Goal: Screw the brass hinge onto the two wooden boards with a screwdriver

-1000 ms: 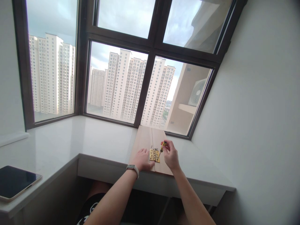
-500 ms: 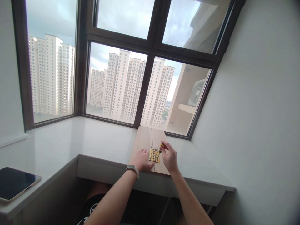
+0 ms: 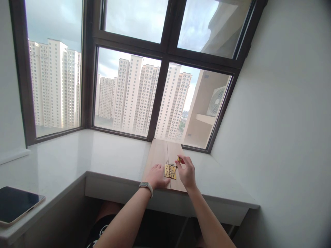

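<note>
A brass-coloured hinge (image 3: 168, 171) lies opened flat across the seam between two light wooden boards (image 3: 158, 151). My right hand (image 3: 187, 173) is closed around the yellow-and-red handle of a screwdriver (image 3: 179, 159); its thin shaft slants down toward the hinge's right leaf. Whether the tip sits in a screw is too small to tell. My left hand (image 3: 157, 176), with a banded watch on the wrist, lies flat on the left board, fingers stretched out, its thumb by the hinge's lower edge. A few small screws (image 3: 172, 164) lie at the hinge's upper edge.
The boards rest on a white window sill counter (image 3: 116, 151) and reach back to the dark window frame (image 3: 124, 132). A tablet (image 3: 20, 205) lies on the counter at the far left. A white wall (image 3: 279, 120) rises on the right.
The screwdriver handle has turned slightly within my right fingers, which have shifted a little. My left hand and the hinge keep their places.
</note>
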The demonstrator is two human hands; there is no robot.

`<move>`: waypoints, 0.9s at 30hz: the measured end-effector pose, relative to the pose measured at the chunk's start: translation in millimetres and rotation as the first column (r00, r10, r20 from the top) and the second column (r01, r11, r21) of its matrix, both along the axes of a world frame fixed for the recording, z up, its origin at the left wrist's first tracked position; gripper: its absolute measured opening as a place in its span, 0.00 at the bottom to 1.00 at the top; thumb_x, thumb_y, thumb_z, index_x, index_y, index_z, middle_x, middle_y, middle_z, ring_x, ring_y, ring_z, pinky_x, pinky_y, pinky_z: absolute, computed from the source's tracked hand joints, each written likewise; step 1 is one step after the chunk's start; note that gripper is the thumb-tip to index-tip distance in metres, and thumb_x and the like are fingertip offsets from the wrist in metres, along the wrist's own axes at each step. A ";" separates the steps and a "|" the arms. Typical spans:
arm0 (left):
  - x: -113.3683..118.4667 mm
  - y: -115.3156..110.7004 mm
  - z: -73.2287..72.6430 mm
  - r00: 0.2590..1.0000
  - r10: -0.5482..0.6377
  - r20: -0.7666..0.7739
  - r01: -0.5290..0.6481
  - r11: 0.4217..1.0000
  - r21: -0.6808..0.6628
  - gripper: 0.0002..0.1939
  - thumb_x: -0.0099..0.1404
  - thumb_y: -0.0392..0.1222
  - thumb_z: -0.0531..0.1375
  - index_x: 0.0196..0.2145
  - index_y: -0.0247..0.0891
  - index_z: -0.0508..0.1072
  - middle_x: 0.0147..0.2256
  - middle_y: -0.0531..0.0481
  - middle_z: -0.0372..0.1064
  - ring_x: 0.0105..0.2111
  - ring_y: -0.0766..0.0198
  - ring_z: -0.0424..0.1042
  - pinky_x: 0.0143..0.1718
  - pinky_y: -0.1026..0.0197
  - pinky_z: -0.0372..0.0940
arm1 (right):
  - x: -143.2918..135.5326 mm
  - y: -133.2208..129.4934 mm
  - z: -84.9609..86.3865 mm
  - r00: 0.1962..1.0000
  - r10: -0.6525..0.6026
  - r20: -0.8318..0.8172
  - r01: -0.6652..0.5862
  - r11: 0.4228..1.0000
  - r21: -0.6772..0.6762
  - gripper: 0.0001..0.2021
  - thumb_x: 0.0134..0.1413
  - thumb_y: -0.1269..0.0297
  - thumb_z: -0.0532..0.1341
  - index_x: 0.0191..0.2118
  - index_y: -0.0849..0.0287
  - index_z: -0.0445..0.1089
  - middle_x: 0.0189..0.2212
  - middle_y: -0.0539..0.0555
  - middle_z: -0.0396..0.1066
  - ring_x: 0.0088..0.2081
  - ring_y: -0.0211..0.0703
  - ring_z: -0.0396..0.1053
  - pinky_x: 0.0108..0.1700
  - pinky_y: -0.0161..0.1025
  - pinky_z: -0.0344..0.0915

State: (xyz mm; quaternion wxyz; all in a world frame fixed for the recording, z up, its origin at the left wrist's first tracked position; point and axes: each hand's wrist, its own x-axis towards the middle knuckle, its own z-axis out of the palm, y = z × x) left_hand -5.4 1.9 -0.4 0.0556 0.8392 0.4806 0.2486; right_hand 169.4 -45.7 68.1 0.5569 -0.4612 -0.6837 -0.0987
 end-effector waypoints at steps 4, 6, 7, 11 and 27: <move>-0.2 0.4 -0.8 1.000 -0.001 0.003 0.001 1.000 0.002 0.36 0.59 0.66 0.55 0.55 0.39 0.70 0.58 0.36 0.66 0.61 0.40 0.59 0.62 0.46 0.54 | -0.7 -0.1 1.3 0.994 0.103 -0.021 -0.104 0.994 -0.030 0.13 0.67 0.61 0.57 0.53 0.52 0.72 0.45 0.57 0.74 0.43 0.48 0.73 0.48 0.49 0.74; -0.1 0.2 -0.4 1.000 0.000 0.000 0.000 1.000 -0.001 0.36 0.59 0.67 0.55 0.56 0.38 0.70 0.59 0.36 0.65 0.62 0.40 0.58 0.63 0.46 0.54 | -0.9 0.4 1.0 0.992 0.123 -0.026 -0.124 0.991 -0.043 0.13 0.68 0.60 0.56 0.54 0.53 0.70 0.47 0.58 0.74 0.44 0.48 0.74 0.48 0.49 0.74; 0.1 0.0 -0.1 1.000 0.003 -0.002 -0.003 1.000 -0.005 0.37 0.59 0.66 0.55 0.56 0.38 0.69 0.60 0.36 0.65 0.63 0.40 0.58 0.63 0.45 0.53 | -1.0 0.7 0.6 0.993 0.119 -0.024 -0.120 0.992 -0.042 0.13 0.67 0.60 0.57 0.54 0.53 0.70 0.47 0.58 0.74 0.44 0.48 0.74 0.49 0.49 0.74; 0.8 -0.4 0.9 1.000 0.007 -0.014 -0.007 1.000 -0.015 0.38 0.59 0.66 0.54 0.58 0.38 0.68 0.60 0.36 0.65 0.62 0.40 0.58 0.64 0.45 0.52 | -1.6 0.2 -1.9 0.998 0.046 0.033 -0.047 0.999 0.020 0.13 0.66 0.58 0.59 0.54 0.54 0.70 0.43 0.57 0.74 0.42 0.48 0.73 0.47 0.49 0.74; 1.0 1.2 -1.0 1.000 0.009 -0.011 -0.009 1.000 -0.021 0.39 0.59 0.67 0.55 0.59 0.38 0.68 0.62 0.36 0.63 0.65 0.40 0.55 0.64 0.46 0.52 | 0.4 2.3 -1.5 0.994 0.100 -0.043 -0.102 0.993 -0.051 0.14 0.68 0.58 0.56 0.55 0.53 0.71 0.48 0.58 0.75 0.45 0.49 0.75 0.50 0.49 0.74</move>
